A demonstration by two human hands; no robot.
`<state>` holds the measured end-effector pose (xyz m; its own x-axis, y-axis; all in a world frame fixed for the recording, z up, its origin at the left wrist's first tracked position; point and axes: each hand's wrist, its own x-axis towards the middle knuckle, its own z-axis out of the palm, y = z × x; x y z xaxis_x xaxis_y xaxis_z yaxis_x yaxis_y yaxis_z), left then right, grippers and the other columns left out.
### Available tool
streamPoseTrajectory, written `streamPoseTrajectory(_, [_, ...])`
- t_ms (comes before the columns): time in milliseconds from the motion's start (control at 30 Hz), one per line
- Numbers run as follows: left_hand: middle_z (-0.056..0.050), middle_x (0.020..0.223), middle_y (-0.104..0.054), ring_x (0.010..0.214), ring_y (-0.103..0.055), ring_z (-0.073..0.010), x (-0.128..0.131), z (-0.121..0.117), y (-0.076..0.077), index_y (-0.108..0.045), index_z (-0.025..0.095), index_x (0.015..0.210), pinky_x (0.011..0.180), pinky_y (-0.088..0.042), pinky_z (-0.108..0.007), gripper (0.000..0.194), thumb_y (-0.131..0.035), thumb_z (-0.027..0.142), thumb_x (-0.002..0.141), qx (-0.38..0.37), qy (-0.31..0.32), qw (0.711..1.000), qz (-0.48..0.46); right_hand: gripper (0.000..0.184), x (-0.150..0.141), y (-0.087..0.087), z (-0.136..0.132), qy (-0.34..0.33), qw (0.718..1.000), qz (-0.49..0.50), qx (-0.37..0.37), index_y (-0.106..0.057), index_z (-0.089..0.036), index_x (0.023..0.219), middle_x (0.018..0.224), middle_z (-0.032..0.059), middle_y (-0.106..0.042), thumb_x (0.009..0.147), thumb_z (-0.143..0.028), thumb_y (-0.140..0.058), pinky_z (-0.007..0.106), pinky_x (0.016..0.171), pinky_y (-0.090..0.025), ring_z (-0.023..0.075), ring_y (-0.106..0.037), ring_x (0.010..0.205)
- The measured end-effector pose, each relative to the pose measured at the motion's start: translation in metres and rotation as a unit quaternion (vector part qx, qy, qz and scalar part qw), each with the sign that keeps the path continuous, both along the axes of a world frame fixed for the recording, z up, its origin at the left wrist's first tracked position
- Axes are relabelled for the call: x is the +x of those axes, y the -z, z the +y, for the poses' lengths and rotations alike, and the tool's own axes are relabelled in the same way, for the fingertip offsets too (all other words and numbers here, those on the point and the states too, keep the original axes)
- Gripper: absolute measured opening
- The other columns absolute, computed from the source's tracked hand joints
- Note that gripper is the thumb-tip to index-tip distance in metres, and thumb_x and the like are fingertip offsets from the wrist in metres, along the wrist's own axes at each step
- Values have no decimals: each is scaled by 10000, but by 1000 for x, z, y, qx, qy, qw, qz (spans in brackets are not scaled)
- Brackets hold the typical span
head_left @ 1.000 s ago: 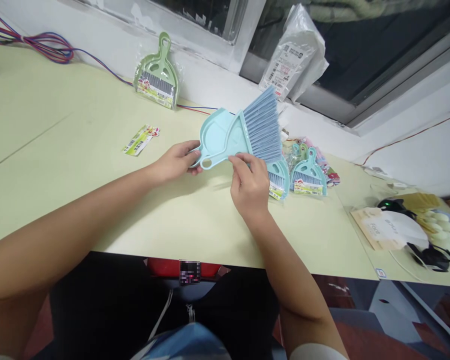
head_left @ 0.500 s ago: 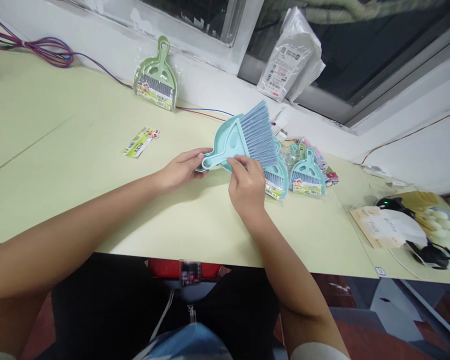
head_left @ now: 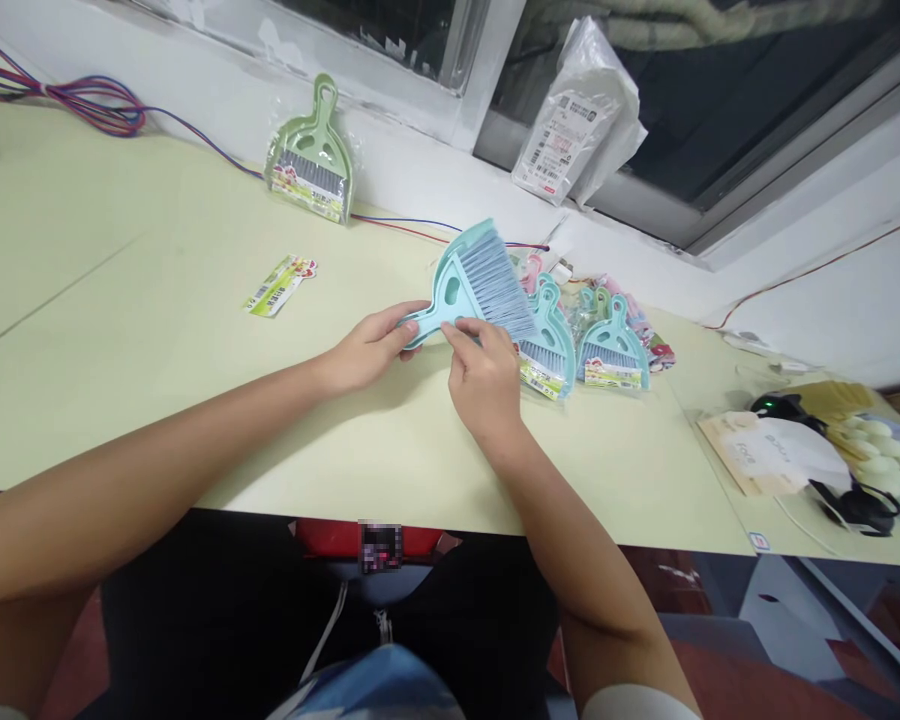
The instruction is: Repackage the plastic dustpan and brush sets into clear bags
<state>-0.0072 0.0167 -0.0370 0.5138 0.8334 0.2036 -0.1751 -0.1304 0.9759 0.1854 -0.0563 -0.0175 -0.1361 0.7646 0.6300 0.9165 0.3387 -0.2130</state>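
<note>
A light-blue hand brush [head_left: 495, 285] with grey-blue bristles lies against a matching dustpan [head_left: 457, 245], whose rim shows behind it. My left hand [head_left: 379, 345] is closed around their handle end, with the thumb on top. At the brush's near edge, my right hand [head_left: 484, 370] is closed with thumb and forefinger on its plastic body by the neck. Both pieces are held tilted above the table. Just right of the bristles stands a bagged blue dustpan set [head_left: 551, 340], partly covered by the brush and my right hand.
A printed card label [head_left: 280, 285] lies on the table [head_left: 157, 350] to the left. A bagged green dustpan set [head_left: 315, 150] leans on the wall. Another blue set [head_left: 613, 350] stands at right. Wires [head_left: 94, 100], a wrapped package [head_left: 570, 120] and a paper bag [head_left: 765, 455] lie around.
The brush has shifted down and left and now sits closer over the dustpan, its handle lined up under my left thumb. My right hand has moved slightly left with it.
</note>
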Motion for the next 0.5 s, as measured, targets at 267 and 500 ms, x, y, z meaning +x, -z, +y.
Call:
streamPoseTrajectory(267, [-57,868,-652,783,-571,-172,5,-6,-7,-732,110,1261,807,-495,-333,515,-693,550,997,74,-28,996,30,480,3,8,8,-24,999,16,27,-823,-251,1242,1221,138,-733,966,-4,-517,469,1025,-543,280,-664,1127])
streamPoseTrajectory(500, [-50,826,-681,745,-603,-161,10,-10,-7,-726,75,1248,812,-521,-328,555,-779,525,926,10,-68,997,27,442,-1,11,7,-36,998,30,42,-828,-247,1194,1184,125,-737,983,-44,-497,468,1018,-559,274,-670,1090])
